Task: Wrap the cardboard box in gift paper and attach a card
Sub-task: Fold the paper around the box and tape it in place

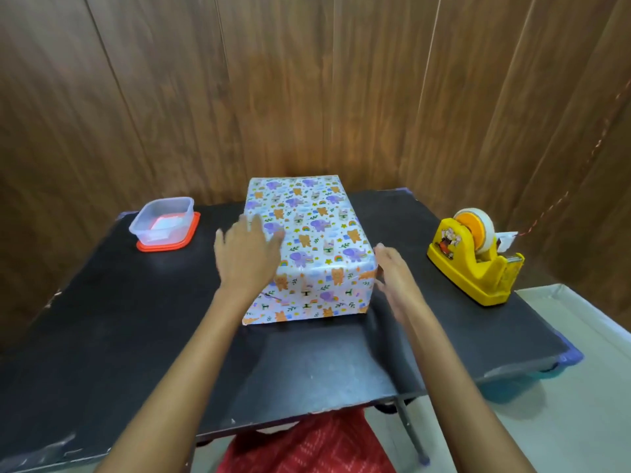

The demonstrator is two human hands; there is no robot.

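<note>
Likely home room, corner used for gift wrapping. Brown wood-panel walls (307, 80) beyond both hands. Low black counter (119, 336) on thin leg (409, 428), standing on pale floor (563, 421). Yellow cartoon-printed tape dispenser (474, 257) well right of right hand (392, 271). Clear food container (164, 221) on red lid, left of left hand (247, 254). Paper-wrapped box (307, 240) between hands.
</note>
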